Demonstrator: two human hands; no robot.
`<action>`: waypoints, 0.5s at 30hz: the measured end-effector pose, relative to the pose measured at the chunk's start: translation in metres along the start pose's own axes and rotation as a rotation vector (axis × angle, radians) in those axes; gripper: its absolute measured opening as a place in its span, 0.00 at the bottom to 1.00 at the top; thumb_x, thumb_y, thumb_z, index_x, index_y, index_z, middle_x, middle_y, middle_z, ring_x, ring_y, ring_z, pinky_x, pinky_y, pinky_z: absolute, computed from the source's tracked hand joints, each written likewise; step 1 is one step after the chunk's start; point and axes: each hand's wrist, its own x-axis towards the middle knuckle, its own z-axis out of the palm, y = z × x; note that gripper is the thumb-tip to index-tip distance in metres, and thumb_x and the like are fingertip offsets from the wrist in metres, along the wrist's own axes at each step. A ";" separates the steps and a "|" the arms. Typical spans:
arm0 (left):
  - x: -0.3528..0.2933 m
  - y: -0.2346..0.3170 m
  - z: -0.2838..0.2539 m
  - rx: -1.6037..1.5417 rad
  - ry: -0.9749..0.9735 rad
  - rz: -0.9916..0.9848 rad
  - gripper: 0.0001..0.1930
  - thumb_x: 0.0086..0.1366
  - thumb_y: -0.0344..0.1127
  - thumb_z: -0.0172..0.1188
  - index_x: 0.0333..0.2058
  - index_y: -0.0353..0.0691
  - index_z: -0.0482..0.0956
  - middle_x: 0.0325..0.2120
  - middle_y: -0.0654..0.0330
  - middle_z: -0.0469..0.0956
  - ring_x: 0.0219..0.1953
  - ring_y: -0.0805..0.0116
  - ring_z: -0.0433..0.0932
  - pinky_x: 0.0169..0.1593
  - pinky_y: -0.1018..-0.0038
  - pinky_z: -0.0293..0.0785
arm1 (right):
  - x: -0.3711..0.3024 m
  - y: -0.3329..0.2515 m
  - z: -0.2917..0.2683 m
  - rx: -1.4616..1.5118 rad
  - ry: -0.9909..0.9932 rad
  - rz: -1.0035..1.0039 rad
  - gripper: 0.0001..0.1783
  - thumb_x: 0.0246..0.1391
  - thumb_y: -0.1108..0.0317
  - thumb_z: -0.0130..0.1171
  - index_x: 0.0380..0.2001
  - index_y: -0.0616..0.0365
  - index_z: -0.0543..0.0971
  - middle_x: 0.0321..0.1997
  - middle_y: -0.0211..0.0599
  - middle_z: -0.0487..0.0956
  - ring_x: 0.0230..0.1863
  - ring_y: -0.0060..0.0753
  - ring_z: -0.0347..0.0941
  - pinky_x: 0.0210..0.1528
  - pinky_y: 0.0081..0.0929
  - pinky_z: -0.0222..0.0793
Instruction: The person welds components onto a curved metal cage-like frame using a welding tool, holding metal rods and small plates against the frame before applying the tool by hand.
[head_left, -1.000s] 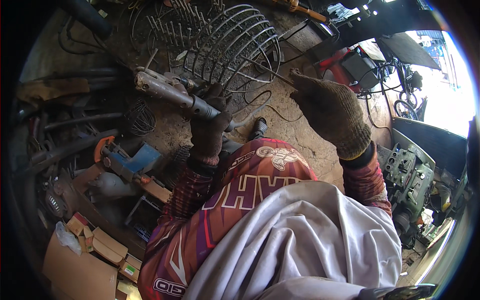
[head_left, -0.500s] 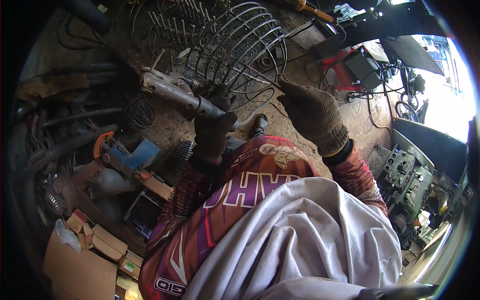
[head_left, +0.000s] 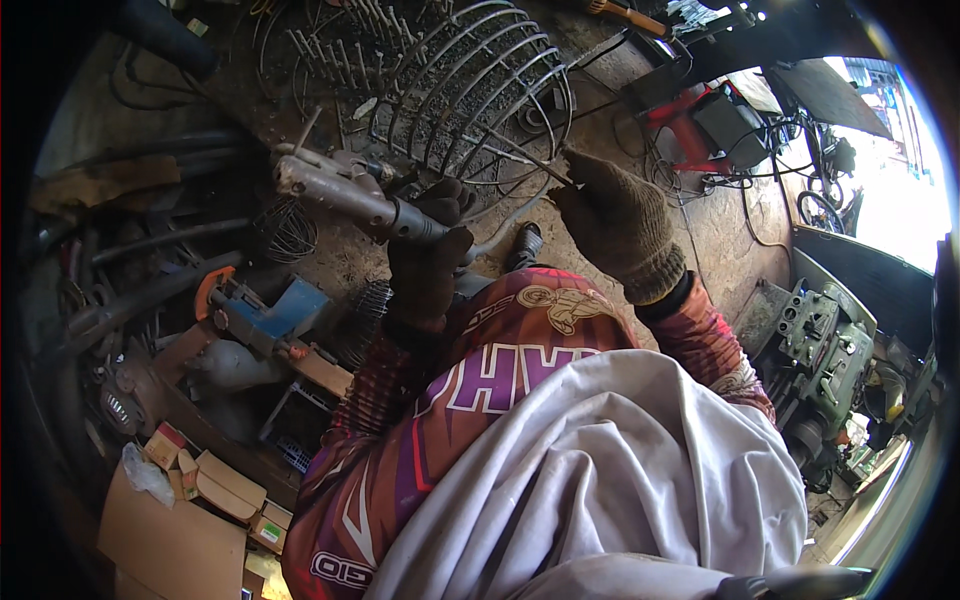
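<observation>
A workshop floor seen from above the worker's head, read left to right. At far left, flattened cardboard boxes (head_left: 190, 500) lie beside a blue bench vise (head_left: 262, 312) with an orange handle, among dark pipes and scrap.

Left of centre, the left hand (head_left: 428, 258), in a dark glove, is wrapped fully around the black grip of a grey metal power tool (head_left: 345, 195). The tool's long axis runs from that fist up and to the left, its working end pointing away toward the upper left, level with the near side of the wire cage.

At centre top, the domed wire cage (head_left: 470, 95) of bent steel rods lies on the dirt floor, its ribs arching from left to right; its open mouth seems to face left, though the fisheye bend makes that hard to judge.

Right of centre, the right hand (head_left: 615, 225), in a tan knit glove, is pinched shut on a thin steel rod (head_left: 520, 155). The rod runs from the fingertips up and left into the cage ribs, so the cage lies just ahead of and left of this grip. The right hand is the nearer of the two to the cage; the tool sits apart at its lower left.

At far right stand a red machine (head_left: 690, 120) with cables and a grey-green engine block (head_left: 820, 345).
</observation>
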 end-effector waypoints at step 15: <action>-0.004 0.028 -0.007 0.116 0.044 -0.198 0.18 0.53 0.22 0.65 0.44 0.37 0.76 0.40 0.58 0.78 0.33 0.70 0.81 0.39 0.74 0.77 | -0.014 0.001 0.000 -0.093 0.054 -0.086 0.17 0.53 0.64 0.70 0.46 0.54 0.83 0.33 0.43 0.83 0.32 0.46 0.82 0.34 0.37 0.77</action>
